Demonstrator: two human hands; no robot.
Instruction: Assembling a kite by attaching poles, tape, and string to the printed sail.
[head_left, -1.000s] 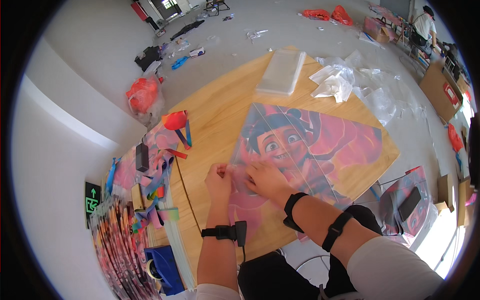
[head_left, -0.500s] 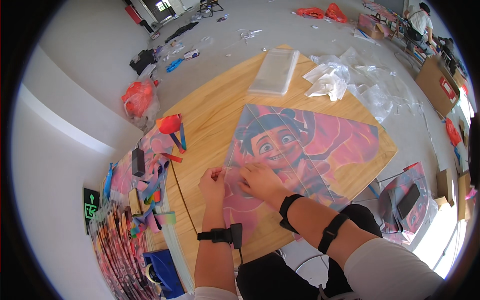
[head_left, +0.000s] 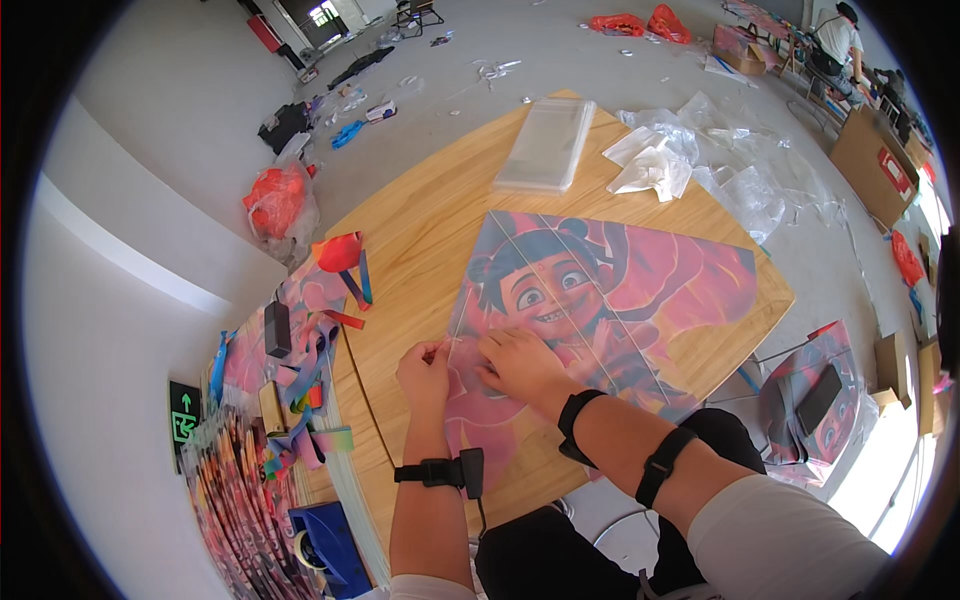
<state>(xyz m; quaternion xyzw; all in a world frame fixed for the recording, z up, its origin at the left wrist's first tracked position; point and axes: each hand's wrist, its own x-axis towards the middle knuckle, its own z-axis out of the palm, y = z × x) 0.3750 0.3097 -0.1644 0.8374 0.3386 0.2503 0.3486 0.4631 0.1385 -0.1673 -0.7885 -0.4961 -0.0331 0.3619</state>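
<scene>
A printed kite (head_left: 640, 270) lies flat on the wooden table. It shows a cartoon figure with pink and red flame-like shapes, and thin rods cross it. At the kite's left edge, my left hand (head_left: 425, 375) has thumb and forefinger pinched together on the edge, beside a thin rod end. My right hand (head_left: 522, 360) rests on the kite just to the right, fingers bent and closed against the sheet. Whatever lies between its fingertips is too small to make out. Both forearms wear black straps.
A stack of clear plastic sleeves (head_left: 545, 145) and crumpled clear film (head_left: 655, 165) lie at the table's (head_left: 400, 240) far side. To the left are colourful ribbons (head_left: 300, 395), folded printed sheets (head_left: 245, 490) and a blue tape dispenser (head_left: 330, 550). A person (head_left: 838, 50) sits far right.
Both hands stay almost in place at the kite's left edge, with only slight finger movement. The view has shifted very slightly.
</scene>
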